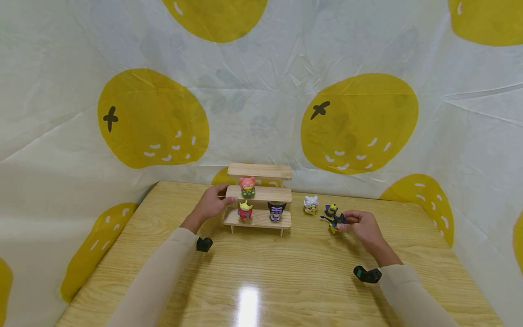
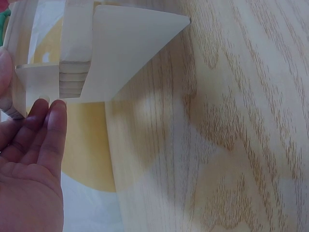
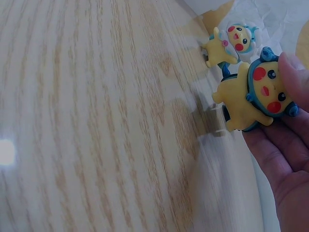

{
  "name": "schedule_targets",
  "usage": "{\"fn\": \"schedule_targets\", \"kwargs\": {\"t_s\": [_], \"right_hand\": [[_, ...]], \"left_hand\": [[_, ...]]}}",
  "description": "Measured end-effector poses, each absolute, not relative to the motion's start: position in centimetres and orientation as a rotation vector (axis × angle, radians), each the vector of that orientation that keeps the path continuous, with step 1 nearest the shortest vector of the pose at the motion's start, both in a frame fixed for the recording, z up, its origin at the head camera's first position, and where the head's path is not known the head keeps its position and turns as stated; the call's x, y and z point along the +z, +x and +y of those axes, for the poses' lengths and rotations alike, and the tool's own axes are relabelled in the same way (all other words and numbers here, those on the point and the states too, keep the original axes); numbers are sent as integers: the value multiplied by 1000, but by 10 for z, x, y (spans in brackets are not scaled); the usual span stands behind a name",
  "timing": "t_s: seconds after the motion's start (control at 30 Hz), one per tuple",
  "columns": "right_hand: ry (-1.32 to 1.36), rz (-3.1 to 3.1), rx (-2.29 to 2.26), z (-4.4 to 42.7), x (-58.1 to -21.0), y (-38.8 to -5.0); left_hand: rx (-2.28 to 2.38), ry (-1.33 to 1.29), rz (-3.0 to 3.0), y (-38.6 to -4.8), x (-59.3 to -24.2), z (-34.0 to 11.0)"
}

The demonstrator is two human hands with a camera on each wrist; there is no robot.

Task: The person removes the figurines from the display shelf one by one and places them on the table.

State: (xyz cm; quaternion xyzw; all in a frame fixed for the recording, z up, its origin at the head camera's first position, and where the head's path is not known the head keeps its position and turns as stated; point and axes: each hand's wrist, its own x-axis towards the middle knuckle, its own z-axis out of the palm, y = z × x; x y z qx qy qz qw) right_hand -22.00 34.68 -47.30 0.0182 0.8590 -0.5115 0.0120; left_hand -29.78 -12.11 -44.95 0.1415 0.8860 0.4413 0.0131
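My left hand [image 1: 211, 202] grips the left end of the middle step of a three-tier wooden display stand [image 1: 279, 194]; in the left wrist view its fingers [image 2: 54, 128] lie against the step's side. My right hand [image 1: 361, 227] pinches a yellow figurine [image 3: 240, 100] with a dark hood, red cheeks and a thin tail, thumb at its head. A pink-hooded figurine [image 1: 247, 186] sits on the middle step. On the bottom step are a red-caped figurine [image 1: 245, 211] with a yellow crown and a black-and-purple figurine [image 1: 276, 212].
Right of the stand, a white-hooded figurine [image 1: 311, 205] and a yellow-and-purple figurine [image 1: 331, 209] stand on the wooden table [image 1: 302, 281]. Behind the table hangs a white cloth [image 1: 261, 122] printed with yellow fruit. A black wrist device [image 1: 367, 274] sits by the right sleeve.
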Motion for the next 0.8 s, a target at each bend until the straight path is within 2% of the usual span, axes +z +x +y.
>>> {"fn": "schedule_targets", "kwargs": {"t_s": [0.8], "right_hand": [[88,2686,-1573,345,-474,-220]], "left_hand": [[1364,466,2778,-297,-447,-120]]}}
